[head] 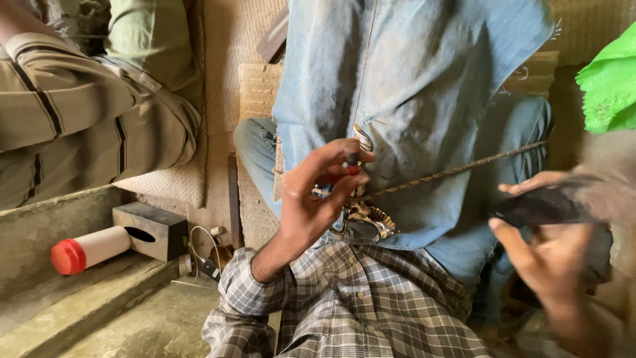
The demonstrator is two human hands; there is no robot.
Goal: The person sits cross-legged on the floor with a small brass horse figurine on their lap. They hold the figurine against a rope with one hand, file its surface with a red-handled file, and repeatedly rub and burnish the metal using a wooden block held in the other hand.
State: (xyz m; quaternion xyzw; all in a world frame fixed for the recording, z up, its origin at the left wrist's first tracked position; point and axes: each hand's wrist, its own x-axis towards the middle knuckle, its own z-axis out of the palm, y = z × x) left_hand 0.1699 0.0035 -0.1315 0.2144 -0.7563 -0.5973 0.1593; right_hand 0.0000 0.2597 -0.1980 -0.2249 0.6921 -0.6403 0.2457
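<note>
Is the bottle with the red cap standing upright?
No, the white bottle with the red cap lies on its side on the concrete ledge, cap pointing left, beside a dark block.

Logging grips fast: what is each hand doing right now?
Left hand: fingertips pinched shut on a small red-and-dark piece.
Right hand: closed around a dark, elongated, blurred tool.

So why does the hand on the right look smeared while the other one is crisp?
Head view: the right hand and its dark tool show motion blur; the left hand is sharp, in soft, even daylight without glare.
</note>
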